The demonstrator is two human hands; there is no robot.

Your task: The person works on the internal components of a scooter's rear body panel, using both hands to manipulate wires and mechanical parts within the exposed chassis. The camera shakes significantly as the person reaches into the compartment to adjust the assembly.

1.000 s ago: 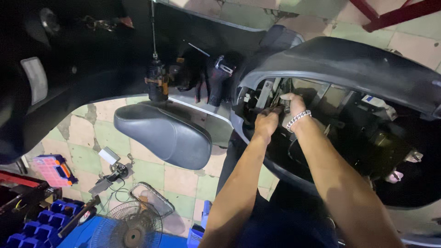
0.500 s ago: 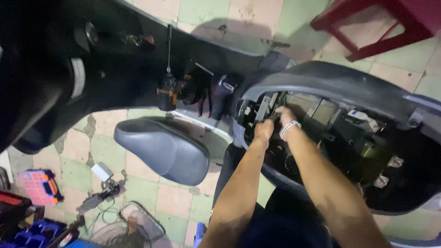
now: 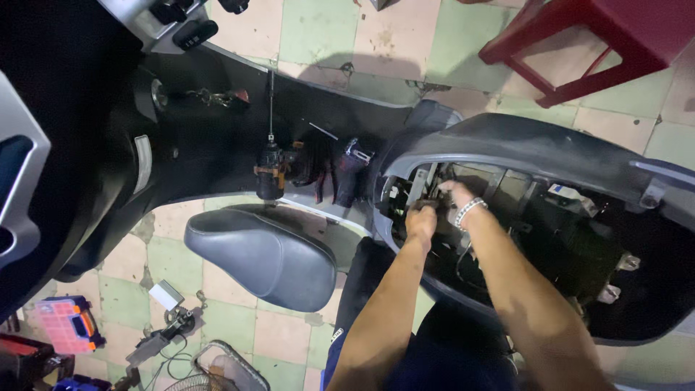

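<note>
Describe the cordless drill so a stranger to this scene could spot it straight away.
Start at the scooter's dark body that fills the left and middle of the view, and look along its flat footboard, just above the detached grey seat lying on the tiled floor. The cordless drill stands there, dark with orange trim, a long thin bit pointing up from it. The black parts beside it have no orange and no bit.

Green and cream tiled floor (image 3: pixel 326 29), a red stool (image 3: pixel 608 36) standing on it.
</note>
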